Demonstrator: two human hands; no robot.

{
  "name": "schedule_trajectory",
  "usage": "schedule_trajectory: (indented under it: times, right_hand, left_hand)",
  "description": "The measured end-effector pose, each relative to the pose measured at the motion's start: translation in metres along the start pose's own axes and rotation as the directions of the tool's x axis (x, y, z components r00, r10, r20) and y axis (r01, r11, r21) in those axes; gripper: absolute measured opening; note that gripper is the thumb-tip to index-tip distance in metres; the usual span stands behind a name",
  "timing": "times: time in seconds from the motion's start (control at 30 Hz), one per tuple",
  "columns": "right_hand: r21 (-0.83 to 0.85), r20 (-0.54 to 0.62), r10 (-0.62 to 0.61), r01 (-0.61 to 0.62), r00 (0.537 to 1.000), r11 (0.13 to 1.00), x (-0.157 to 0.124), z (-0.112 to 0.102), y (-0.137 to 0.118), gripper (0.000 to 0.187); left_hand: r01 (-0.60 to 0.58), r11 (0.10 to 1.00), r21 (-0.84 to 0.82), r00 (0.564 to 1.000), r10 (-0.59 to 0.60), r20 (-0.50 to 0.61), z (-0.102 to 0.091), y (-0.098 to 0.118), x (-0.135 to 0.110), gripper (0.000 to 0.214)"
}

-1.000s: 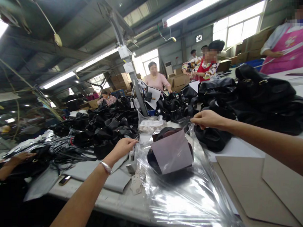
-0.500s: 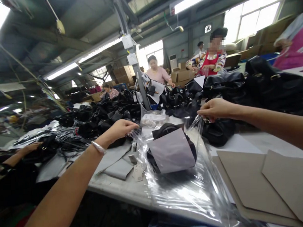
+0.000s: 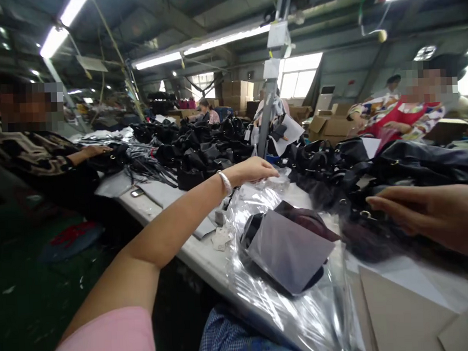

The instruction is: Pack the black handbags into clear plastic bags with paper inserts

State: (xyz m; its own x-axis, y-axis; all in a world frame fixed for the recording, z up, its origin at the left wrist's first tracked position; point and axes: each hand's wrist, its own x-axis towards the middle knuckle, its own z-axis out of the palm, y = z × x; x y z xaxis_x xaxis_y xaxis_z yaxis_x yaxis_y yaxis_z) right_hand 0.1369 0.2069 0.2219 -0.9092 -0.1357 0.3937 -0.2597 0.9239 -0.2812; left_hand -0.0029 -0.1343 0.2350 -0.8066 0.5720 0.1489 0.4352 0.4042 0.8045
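A clear plastic bag (image 3: 285, 317) lies on the table in front of me. Inside it sits a black handbag (image 3: 251, 228) with a grey sheet (image 3: 290, 253) over its front. My left hand (image 3: 255, 169), a silver bangle at the wrist, pinches the plastic bag's upper left edge. Off to the right, my right hand (image 3: 430, 209) is apart from the plastic, fingers stretched out and somewhat blurred, with nothing visible in them. Behind that hand are black handbags with metal rings.
Grey-brown boards (image 3: 407, 313) lie at the right. Black handbags (image 3: 210, 150) are heaped across the table behind a metal post (image 3: 268, 113). A co-worker's hand (image 3: 95, 150) reaches onto the pile at left; another person in a red apron (image 3: 401, 121) stands across the table.
My right hand has let go of the plastic bag and moved right. The left hand still grips its edge. My view has swung left, bringing the left co-worker into sight.
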Motion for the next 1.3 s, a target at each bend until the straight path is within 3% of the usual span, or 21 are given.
schedule_trajectory:
  times: [0.03, 0.07, 0.2, 0.3, 0.4, 0.47, 0.5, 0.67, 0.7, 0.73, 0.77, 0.83, 0.87, 0.9, 0.93, 0.97, 1.03, 1.13, 1.2, 1.23, 1.3]
  right_hand:
    - [-0.018, -0.017, -0.152, 0.152, 0.988, 0.988, 0.006, 0.009, -0.01, 0.03]
    - [-0.023, 0.044, -0.291, 0.293, 0.956, 0.956, 0.013, 0.02, -0.019, 0.029]
    - [-0.01, 0.317, -0.597, 0.632, 0.737, 0.775, 0.044, 0.071, -0.047, 0.051]
    - [-0.07, 0.432, -0.739, 0.836, 0.517, 0.544, 0.062, 0.091, -0.056, 0.051]
    - [-0.063, 0.504, -0.813, 0.951, 0.293, 0.303, 0.071, 0.099, -0.063, 0.039]
    - [-0.033, 0.529, -0.826, 0.977, 0.194, 0.209, 0.073, 0.106, -0.067, 0.042]
    - [-0.022, 0.537, -0.826, 0.982, 0.171, 0.189, 0.074, 0.11, -0.068, 0.045]
    - [0.034, 0.532, -0.833, 0.979, 0.151, 0.199, 0.08, 0.117, -0.064, 0.045]
    - [0.06, 0.515, -0.843, 0.975, 0.154, 0.215, 0.081, 0.113, -0.06, 0.05]
    - [0.077, 0.486, -0.853, 0.963, 0.191, 0.259, 0.082, 0.108, -0.056, 0.056]
    - [0.077, 0.44, -0.854, 0.936, 0.278, 0.345, 0.081, 0.102, -0.051, 0.061]
    - [0.029, 0.314, -0.739, 0.772, 0.596, 0.634, 0.077, 0.091, -0.043, 0.06]
    - [0.012, 0.249, -0.595, 0.612, 0.764, 0.791, 0.074, 0.087, -0.04, 0.052]
    - [0.028, 0.202, -0.406, 0.41, 0.891, 0.912, 0.071, 0.084, -0.038, 0.043]
    - [0.075, 0.194, -0.214, 0.203, 0.957, 0.976, 0.068, 0.084, -0.037, 0.035]
    - [0.14, 0.227, -0.049, 0.018, 0.973, 0.99, 0.067, 0.084, -0.038, 0.032]
    - [0.261, 0.354, 0.132, -0.233, 0.926, 0.937, 0.068, 0.085, -0.043, 0.041]
    - [0.273, 0.562, 0.118, -0.318, 0.819, 0.908, 0.075, 0.081, -0.057, 0.048]
    - [0.189, 0.752, 0.04, -0.273, 0.658, 0.943, 0.081, 0.077, -0.066, 0.042]
    - [0.169, 0.802, -0.025, -0.186, 0.596, 0.968, 0.084, 0.077, -0.068, 0.038]
    - [0.187, 0.776, -0.244, 0.157, 0.582, 0.97, 0.089, 0.083, -0.07, 0.036]
  left_hand:
    - [-0.035, 0.999, -0.008, 0.999, 0.035, 0.011, 0.006, 0.003, 0.003, 0.025]
    - [-0.059, 0.998, -0.022, 0.998, 0.06, 0.021, 0.012, 0.004, 0.005, 0.024]
    - [-0.128, 0.989, -0.069, 0.991, 0.13, 0.025, 0.031, 0.004, 0.012, 0.027]
    - [-0.198, 0.98, -0.035, 0.98, 0.198, 0.014, 0.038, 0.002, 0.018, 0.025]
    - [-0.266, 0.963, -0.038, 0.963, 0.268, 0.025, 0.042, 0.0, 0.027, 0.026]
    - [-0.306, 0.951, -0.043, 0.951, 0.307, 0.025, 0.047, -0.003, 0.034, 0.023]
    - [-0.322, 0.946, -0.044, 0.946, 0.323, 0.018, 0.05, -0.004, 0.037, 0.022]
    - [-0.315, 0.915, -0.254, 0.945, 0.276, -0.176, 0.075, -0.018, 0.047, 0.022]
    - [-0.302, 0.897, -0.324, 0.948, 0.245, -0.205, 0.078, -0.022, 0.047, 0.023]
    - [-0.288, 0.878, -0.383, 0.952, 0.219, -0.214, 0.081, -0.026, 0.047, 0.023]
    - [-0.278, 0.864, -0.421, 0.957, 0.21, -0.201, 0.082, -0.03, 0.045, 0.025]
    - [-0.264, 0.857, -0.442, 0.964, 0.226, -0.139, 0.082, -0.038, 0.042, 0.031]
    - [-0.262, 0.857, -0.445, 0.965, 0.244, -0.098, 0.08, -0.041, 0.04, 0.034]
    - [-0.257, 0.85, -0.46, 0.964, 0.26, -0.059, 0.077, -0.043, 0.039, 0.037]
    - [-0.246, 0.834, -0.494, 0.962, 0.271, -0.023, 0.074, -0.045, 0.038, 0.039]
    - [-0.225, 0.809, -0.542, 0.961, 0.276, 0.013, 0.069, -0.045, 0.038, 0.041]
    - [-0.161, 0.743, -0.649, 0.96, 0.272, 0.073, 0.06, -0.044, 0.038, 0.041]
    - [-0.113, 0.665, -0.739, 0.958, 0.27, 0.096, 0.049, -0.041, 0.043, 0.036]
    - [-0.116, 0.638, -0.761, 0.961, 0.267, 0.077, 0.048, -0.041, 0.047, 0.028]
    - [-0.12, 0.633, -0.765, 0.963, 0.262, 0.066, 0.049, -0.041, 0.049, 0.025]
    - [-0.146, 0.636, -0.757, 0.966, 0.258, 0.032, 0.055, -0.04, 0.052, 0.022]
